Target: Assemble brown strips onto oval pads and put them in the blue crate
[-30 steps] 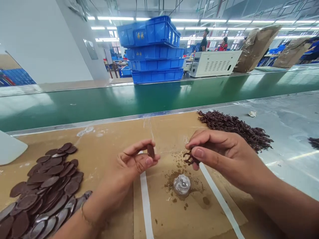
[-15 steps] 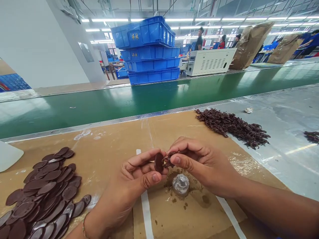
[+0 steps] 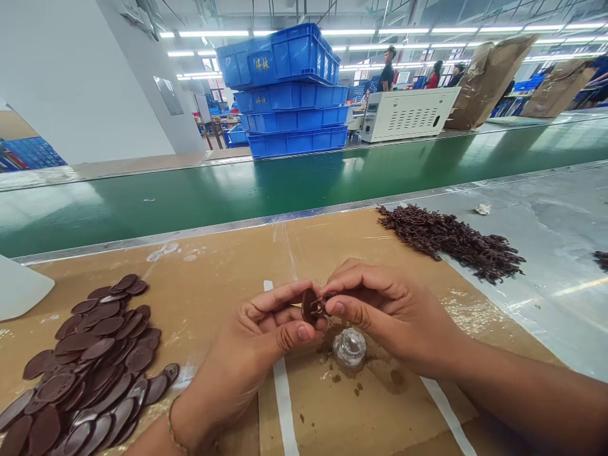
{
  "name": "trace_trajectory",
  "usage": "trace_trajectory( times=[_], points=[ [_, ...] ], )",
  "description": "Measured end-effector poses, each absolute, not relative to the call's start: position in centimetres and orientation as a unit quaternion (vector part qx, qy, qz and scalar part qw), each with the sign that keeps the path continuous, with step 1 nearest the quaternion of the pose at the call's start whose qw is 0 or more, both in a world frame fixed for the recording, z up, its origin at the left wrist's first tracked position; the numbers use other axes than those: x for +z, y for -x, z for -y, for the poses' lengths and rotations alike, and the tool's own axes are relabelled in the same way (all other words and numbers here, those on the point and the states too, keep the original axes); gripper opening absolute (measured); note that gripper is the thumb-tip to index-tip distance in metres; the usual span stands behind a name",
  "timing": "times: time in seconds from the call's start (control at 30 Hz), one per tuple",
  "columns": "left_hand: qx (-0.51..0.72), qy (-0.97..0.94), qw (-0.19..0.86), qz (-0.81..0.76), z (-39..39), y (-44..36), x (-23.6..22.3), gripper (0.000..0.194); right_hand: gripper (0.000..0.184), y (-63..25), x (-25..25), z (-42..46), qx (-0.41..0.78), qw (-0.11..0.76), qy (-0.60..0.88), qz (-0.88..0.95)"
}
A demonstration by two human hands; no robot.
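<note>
My left hand (image 3: pixel 273 335) pinches a brown oval disc (image 3: pixel 310 305) on edge between thumb and fingers. Against the disc's right face, my right hand (image 3: pixel 375 310) holds a small dark brown twisted piece (image 3: pixel 323 305) between thumb and forefinger. Fingers partly hide the spot where the two pieces meet, so I cannot tell how far they are joined. Just below the hands stands a small clear jar (image 3: pixel 349 348) on the brown board, with wet spots around it. A heap of similar oval discs (image 3: pixel 95 354) lies to the left. Dark twisted pieces (image 3: pixel 451 240) are piled at the right.
Beyond the cardboard-covered table (image 3: pixel 228 266) runs a green conveyor belt (image 3: pixel 199 196). Stacked blue crates (image 3: pixel 294 114), a cream metal box (image 3: pixel 408 114) and brown wrapped packages (image 3: pixel 494 82) stand behind it. A white container (image 3: pixel 21 288) is at the left edge. People are in the background.
The disc has turned slightly in my left hand, showing more of its right side beside the twisted piece. The whole view has shifted a little; both hands keep their hold.
</note>
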State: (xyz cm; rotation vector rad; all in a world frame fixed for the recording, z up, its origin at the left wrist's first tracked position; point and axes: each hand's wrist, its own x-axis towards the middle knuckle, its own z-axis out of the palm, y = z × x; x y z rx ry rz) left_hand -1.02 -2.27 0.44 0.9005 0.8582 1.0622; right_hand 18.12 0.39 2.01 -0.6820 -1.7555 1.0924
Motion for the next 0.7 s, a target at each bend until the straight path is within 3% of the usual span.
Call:
trace_trajectory(
  times=[0.7],
  points=[
    [0.475, -0.395, 0.691, -0.375, 2.02, 1.10, 0.45, 0.030, 0.005, -17.80, 1.39, -0.10, 0.476, 0.450, 0.293, 0.696]
  ],
)
